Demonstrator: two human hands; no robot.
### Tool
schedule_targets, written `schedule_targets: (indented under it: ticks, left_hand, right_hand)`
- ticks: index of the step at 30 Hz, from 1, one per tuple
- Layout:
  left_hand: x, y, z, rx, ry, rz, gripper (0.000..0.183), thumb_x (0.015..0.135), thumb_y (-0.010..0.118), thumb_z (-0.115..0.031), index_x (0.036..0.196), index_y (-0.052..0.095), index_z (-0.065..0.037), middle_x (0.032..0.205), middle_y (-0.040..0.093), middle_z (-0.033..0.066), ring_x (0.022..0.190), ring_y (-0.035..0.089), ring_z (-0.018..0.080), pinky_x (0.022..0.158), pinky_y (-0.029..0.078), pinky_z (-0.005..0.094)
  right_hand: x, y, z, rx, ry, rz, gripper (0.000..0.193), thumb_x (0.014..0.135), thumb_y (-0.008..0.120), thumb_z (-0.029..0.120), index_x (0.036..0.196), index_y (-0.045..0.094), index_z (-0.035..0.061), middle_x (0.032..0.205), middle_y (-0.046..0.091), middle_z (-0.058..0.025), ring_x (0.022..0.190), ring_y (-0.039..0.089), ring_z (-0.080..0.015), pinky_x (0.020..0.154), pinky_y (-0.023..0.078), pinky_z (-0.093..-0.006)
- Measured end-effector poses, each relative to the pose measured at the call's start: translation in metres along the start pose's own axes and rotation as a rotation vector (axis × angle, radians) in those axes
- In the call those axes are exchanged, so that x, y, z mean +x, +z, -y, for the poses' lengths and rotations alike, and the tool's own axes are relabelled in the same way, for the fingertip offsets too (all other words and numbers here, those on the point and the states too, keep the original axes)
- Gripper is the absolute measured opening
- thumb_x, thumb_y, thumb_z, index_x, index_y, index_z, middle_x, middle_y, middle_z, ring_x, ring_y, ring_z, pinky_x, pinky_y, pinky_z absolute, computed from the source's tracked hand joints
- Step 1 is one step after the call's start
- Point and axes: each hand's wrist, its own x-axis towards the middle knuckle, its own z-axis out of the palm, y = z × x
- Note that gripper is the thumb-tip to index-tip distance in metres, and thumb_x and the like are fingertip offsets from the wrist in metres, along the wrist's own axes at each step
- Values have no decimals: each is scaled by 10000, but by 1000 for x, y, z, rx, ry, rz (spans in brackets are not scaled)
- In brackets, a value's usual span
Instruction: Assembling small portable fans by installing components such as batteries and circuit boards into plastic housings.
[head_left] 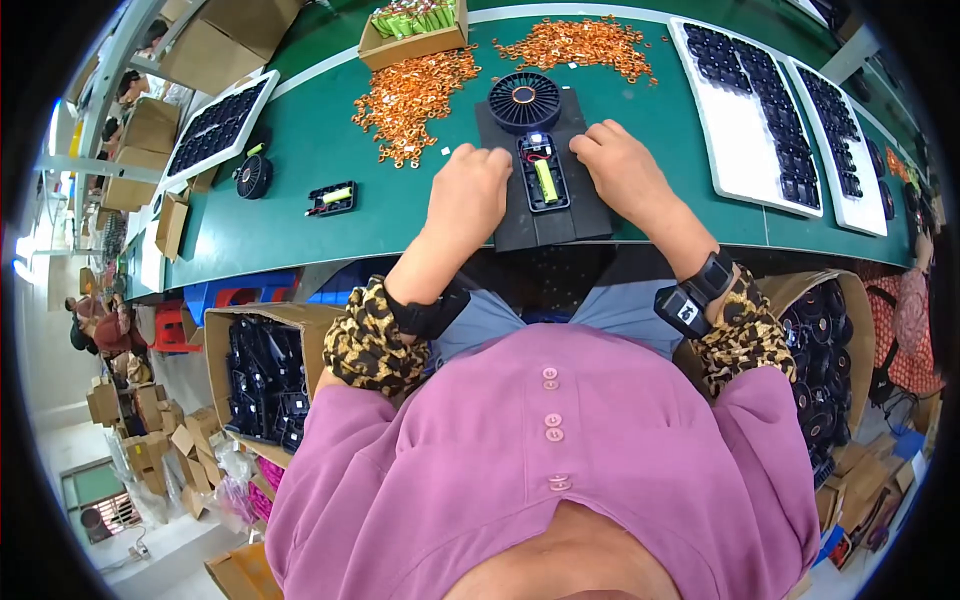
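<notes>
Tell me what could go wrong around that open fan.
Red wires in the open housing of the fan lie exposed between the left hand and the right hand; either might snag them. The yellow-green battery has no cover over it and could shift or pop out. Loose orange rings are piled nearby; a stray one might drop inside.

A black plastic handheld fan (536, 142) with a round, ribbed grille (505, 108) lies flat on a dark rectangular mat (512, 226) on the green tabletop (400, 205), head away, handle toward the near edge. The handle (562, 192) is open, showing a yellow-green cylindrical battery (545, 181) set lengthwise inside and thin red wires (538, 157) above it. A white light (537, 138) glows near the neck.
</notes>
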Motion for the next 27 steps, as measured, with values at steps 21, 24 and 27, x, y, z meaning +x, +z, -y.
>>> schedule_targets:
  ticks: [21,24,27]
  left_hand:
    - [12,35,11,-435,-522,-67,111,674,701,-142,732,670,-53,909,559,103,924,522,253,803,421,344]
    - [11,38,9,-407,-476,-124,114,687,688,-135,773,668,-64,889,564,93,894,532,241,788,428,336]
    - [9,37,6,-301,-350,-197,114,705,670,-114,812,661,-75,862,567,81,862,540,236,767,436,331]
  right_hand:
    - [5,0,-10,524,265,-10,97,787,616,27,880,610,0,781,615,-77,665,592,-151,605,469,-264]
    - [14,3,-10,723,391,52,102,779,628,39,866,617,-13,761,631,-47,680,586,-94,628,473,-241]
    - [22,7,-12,718,421,129,100,776,631,53,848,625,-16,744,635,-33,687,578,-71,642,473,-226]
